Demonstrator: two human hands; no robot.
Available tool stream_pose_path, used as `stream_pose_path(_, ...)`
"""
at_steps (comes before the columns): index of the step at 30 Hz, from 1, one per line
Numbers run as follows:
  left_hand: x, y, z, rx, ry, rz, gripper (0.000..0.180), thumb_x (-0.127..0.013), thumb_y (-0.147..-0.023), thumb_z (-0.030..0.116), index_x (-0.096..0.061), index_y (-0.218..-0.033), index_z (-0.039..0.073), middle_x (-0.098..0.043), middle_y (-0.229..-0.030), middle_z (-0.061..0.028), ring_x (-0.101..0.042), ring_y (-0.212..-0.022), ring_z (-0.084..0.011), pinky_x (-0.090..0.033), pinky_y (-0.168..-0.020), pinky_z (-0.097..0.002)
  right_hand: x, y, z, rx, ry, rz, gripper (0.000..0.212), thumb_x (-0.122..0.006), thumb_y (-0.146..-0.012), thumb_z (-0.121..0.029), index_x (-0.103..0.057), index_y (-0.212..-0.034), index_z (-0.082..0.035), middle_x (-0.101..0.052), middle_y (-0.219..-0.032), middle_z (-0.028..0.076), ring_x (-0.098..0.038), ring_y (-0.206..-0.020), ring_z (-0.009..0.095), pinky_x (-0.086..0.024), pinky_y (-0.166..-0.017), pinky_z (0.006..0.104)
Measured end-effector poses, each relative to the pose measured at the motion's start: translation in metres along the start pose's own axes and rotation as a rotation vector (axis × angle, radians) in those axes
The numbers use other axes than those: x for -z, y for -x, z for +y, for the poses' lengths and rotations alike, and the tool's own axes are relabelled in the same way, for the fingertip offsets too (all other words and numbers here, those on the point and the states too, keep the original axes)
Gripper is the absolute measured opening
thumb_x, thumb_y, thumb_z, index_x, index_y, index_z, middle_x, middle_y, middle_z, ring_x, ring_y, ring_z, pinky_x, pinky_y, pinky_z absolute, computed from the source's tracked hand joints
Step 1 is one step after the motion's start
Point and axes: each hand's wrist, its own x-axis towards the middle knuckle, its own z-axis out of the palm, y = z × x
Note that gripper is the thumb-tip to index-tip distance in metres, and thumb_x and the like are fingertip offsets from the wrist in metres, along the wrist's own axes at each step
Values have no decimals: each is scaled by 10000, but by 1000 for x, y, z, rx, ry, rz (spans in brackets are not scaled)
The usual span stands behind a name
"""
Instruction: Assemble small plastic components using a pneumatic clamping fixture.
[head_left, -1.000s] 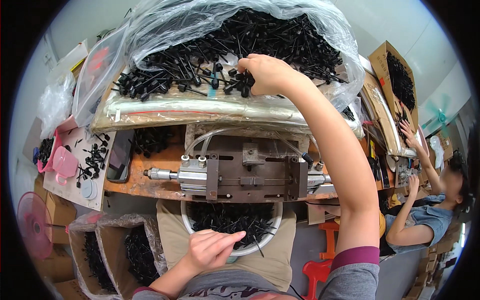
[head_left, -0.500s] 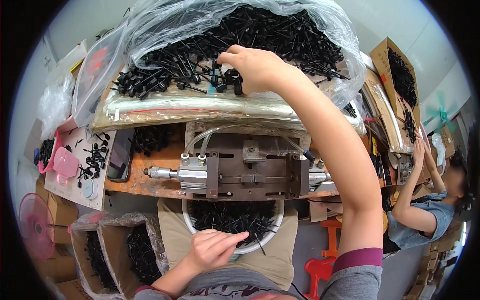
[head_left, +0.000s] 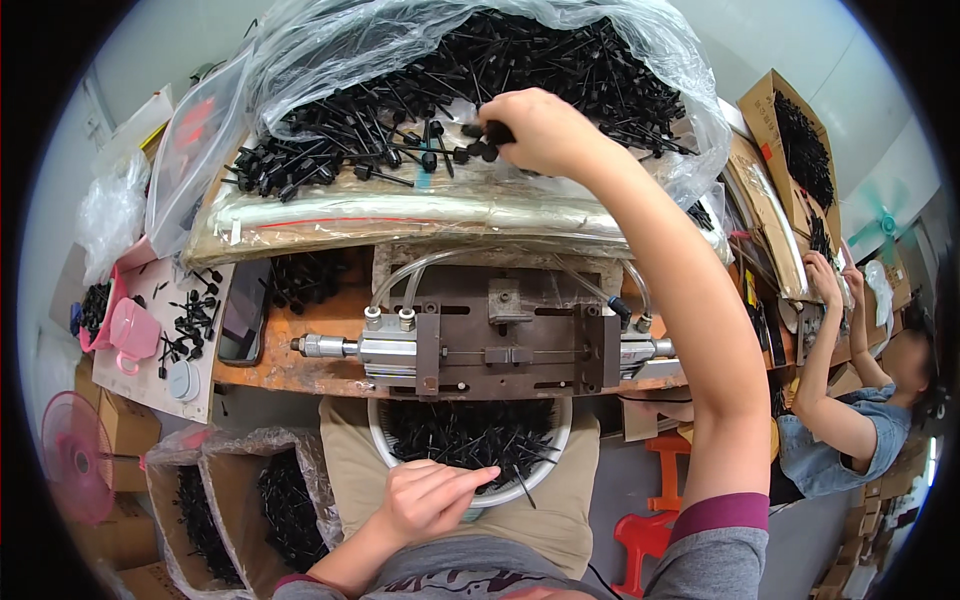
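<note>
Over the front of a large heap of black plastic stemmed parts point(head_left: 570, 70), my right hand point(head_left: 545, 130) is closed, with dark knobbed ends of a few black plastic parts point(head_left: 498, 132) at its fingertips. How many it grips is hidden by the hand. My left hand point(head_left: 430, 498) rests at the near rim of a white round basket point(head_left: 565, 425) on my lap, index finger stretched out and the other fingers loosely bent. Nothing shows in it. Black parts point(head_left: 465, 435) fill the basket, and one thin stem juts over its rim beside my index fingertip.
Between heap and basket sits a metal clamping fixture point(head_left: 505, 300) with air cylinders and clear hoses. Clear plastic film point(head_left: 350, 55) surrounds the heap. At left are a phone point(head_left: 243, 315), a pink cup point(head_left: 133, 330) and lined cartons point(head_left: 225, 490). A co-worker point(head_left: 840, 430) sits at right.
My right hand has shifted right across the heap's front edge, and its fingers have closed more around black parts. My left hand stays put. The co-worker's hands have moved apart.
</note>
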Motion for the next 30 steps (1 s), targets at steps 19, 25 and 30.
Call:
stream_pose_path(19, -8, -81, 39, -163, -108, 296, 430, -708, -704, -41, -621, -1124, -34, -607, -1166, -189, -628, -866, -256, -501, -706, -304, 7, 122, -80, -342, -756, 942, 140, -682, -850, -36, -656, -987, -18, -661, -905, 43, -584, -786, 88, -475, -717, 234)
stream_pose_path(25, -28, -83, 38, -69, -398, 247, 447, -673, -750, -30, -599, -1191, -46, -596, -1206, -167, -594, -899, -216, -495, -777, -334, -34, 196, -158, -321, -650, 975, 213, -679, -777, 72, -632, -978, 17, -663, -963, 139, -641, -865, 245, -510, -784, 329)
stream_pose_path(30, -31, -70, 20, -96, -337, 215, 420, -700, -761, 27, -604, -1163, -47, -595, -1159, -156, -623, -956, -267, -511, -880, -402, -63, 216, -176, -437, -758, 906, 254, -671, -782, 65, -620, -1028, 24, -668, -986, 152, -647, -904, 257, -514, -809, 330)
